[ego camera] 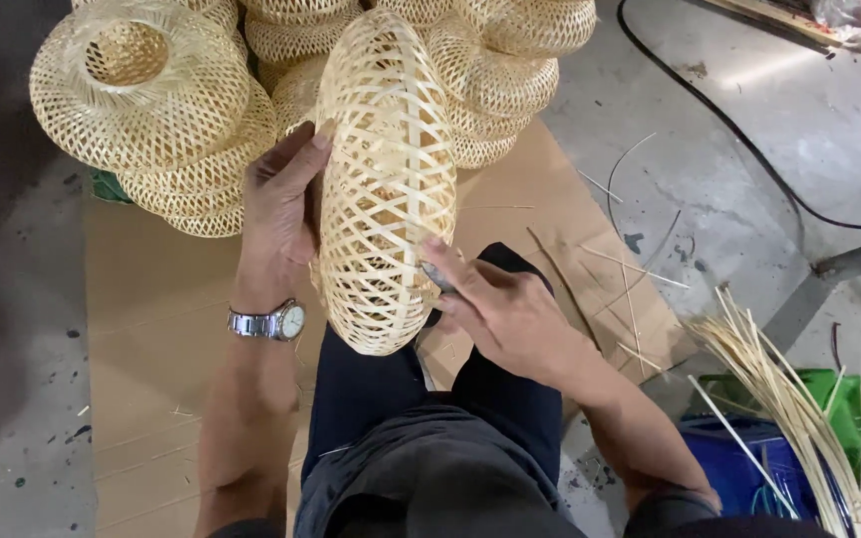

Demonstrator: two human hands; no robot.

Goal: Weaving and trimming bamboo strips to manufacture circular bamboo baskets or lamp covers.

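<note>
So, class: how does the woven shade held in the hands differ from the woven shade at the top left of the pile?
The held shade stands on edge, gripped by the left hand and touched by the right hand; the pile shade lies untouched on other shades. The held shade shows its rounded side; the pile shade shows its round opening facing up. The held shade is over the person's lap; the pile shade sits farther away. Both are pale, open-lattice bamboo weave.

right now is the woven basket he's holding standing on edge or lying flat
On edge. The woven basket stands on its rim over the lap, left hand steadying one side, right hand at the other.
</note>
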